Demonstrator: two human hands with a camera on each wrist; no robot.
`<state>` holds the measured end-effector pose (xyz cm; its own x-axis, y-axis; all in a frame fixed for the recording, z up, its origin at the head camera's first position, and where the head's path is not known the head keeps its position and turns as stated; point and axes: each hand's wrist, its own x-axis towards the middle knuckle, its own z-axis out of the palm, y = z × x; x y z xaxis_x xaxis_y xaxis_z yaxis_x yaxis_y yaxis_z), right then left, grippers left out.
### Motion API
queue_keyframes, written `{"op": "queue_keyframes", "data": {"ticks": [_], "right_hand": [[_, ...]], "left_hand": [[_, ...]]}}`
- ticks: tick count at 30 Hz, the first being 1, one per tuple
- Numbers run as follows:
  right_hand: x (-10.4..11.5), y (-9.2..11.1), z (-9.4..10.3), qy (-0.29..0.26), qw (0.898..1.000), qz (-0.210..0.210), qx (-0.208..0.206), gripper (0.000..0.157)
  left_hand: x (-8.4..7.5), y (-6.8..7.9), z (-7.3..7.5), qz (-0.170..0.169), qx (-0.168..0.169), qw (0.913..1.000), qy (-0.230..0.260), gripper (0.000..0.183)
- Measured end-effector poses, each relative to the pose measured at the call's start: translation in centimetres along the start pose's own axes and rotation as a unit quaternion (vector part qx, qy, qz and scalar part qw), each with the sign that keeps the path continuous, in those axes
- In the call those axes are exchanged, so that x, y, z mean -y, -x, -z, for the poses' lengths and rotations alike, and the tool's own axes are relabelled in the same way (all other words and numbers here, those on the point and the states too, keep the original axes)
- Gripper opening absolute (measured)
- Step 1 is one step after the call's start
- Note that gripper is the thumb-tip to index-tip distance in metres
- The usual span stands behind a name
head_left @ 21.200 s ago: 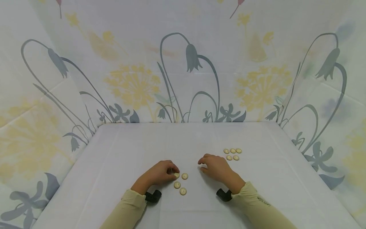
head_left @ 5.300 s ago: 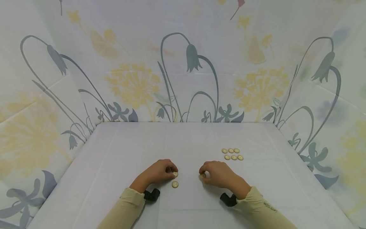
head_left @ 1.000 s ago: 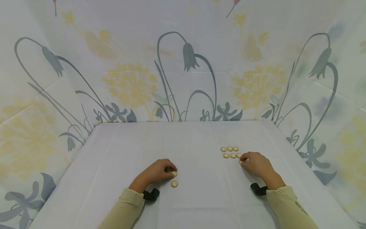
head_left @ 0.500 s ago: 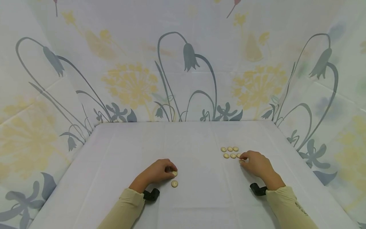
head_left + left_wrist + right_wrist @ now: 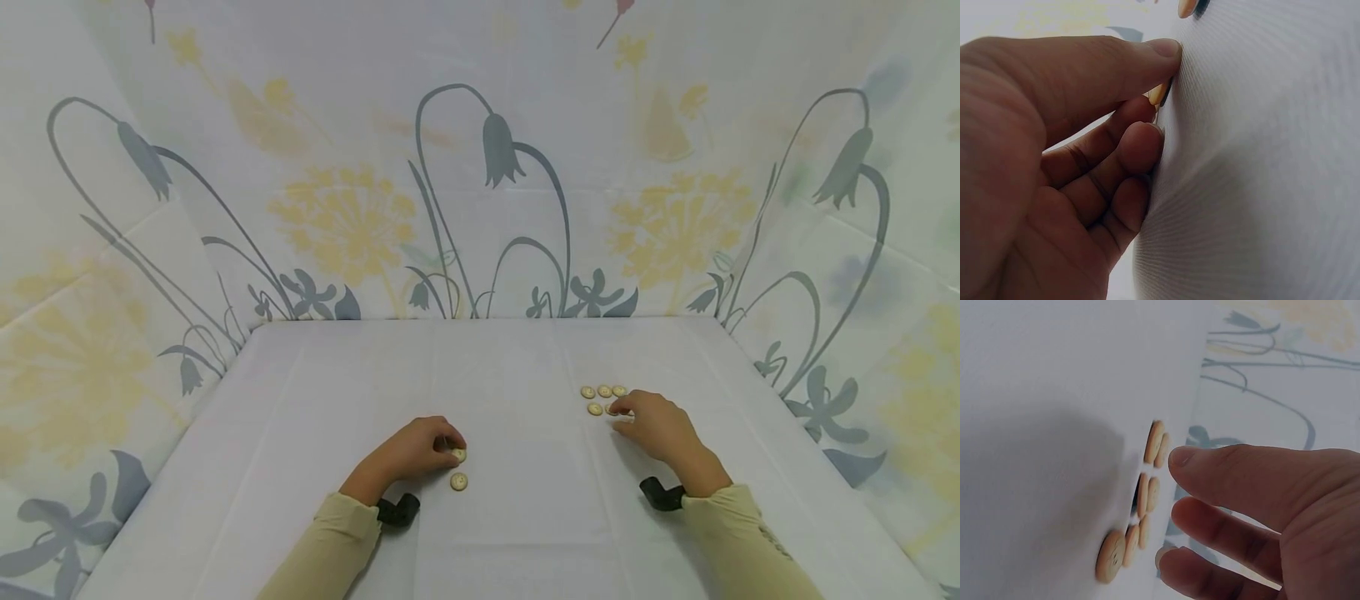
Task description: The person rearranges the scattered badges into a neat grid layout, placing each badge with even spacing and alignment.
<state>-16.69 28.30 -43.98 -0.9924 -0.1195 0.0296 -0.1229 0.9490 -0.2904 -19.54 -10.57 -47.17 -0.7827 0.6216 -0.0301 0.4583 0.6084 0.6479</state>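
Observation:
My left hand (image 5: 420, 448) rests on the white cloth, thumb and fingers pinching a pale wooden button (image 5: 459, 455). Only a sliver of that button's edge shows past the thumb in the left wrist view. Another button (image 5: 459, 482) lies flat just nearer to me. At the right, my right hand (image 5: 658, 427) hovers by a group of buttons (image 5: 604, 391) set in two rows, partly covering the near row in the head view. Its thumb and fingers are apart with nothing between them. The right wrist view shows one more button (image 5: 1110, 556) lying by the end of the rows.
A white cloth covers the table (image 5: 517, 533). Behind and at both sides hangs a flower-printed curtain (image 5: 525, 242). Black curved pieces (image 5: 399, 510) sit at both wrists, below the beige sleeves (image 5: 330, 542).
Since the earlier frames, buttons have left the left-hand pile and the right-hand group has grown. My right hand carried one there, let go, and has just shifted slightly left. The left hand stays put.

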Motion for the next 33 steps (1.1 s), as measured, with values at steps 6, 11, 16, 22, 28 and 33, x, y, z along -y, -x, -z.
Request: {"op": "queue_keyframes", "data": {"ticks": [6, 11, 16, 22, 28, 33], "right_hand": [[1.1, -0.4, -0.2, 0.01, 1.0, 0.024, -0.008, 0.021], [2.1, -0.5, -0.3, 0.004, 0.999, 0.031, -0.011, 0.02], [3.0, -0.5, -0.6, 0.009, 0.999, 0.045, -0.015, 0.019], [4.5, -0.8, -1.0, 0.024, 0.997, 0.078, -0.015, 0.019], [5.9, -0.9, -1.2, 0.03, 0.995, 0.092, -0.017, 0.019], [6.9, -1.1, -1.7, 0.017, 0.995, 0.101, -0.003, 0.018]], "left_hand": [[0.3, -0.1, -0.1, -0.002, -0.001, 1.0, -0.002, 0.017], [0.3, -0.1, -0.1, 0.001, 0.0, 1.0, 0.002, 0.017], [0.4, -0.1, -0.2, -0.001, 0.004, 1.0, 0.003, 0.017], [0.5, -0.1, -0.2, -0.003, 0.001, 1.0, -0.002, 0.017], [0.5, -0.1, -0.1, -0.004, -0.001, 1.0, -0.001, 0.016], [0.6, -0.1, -0.1, -0.001, -0.001, 1.0, 0.002, 0.017]]}}
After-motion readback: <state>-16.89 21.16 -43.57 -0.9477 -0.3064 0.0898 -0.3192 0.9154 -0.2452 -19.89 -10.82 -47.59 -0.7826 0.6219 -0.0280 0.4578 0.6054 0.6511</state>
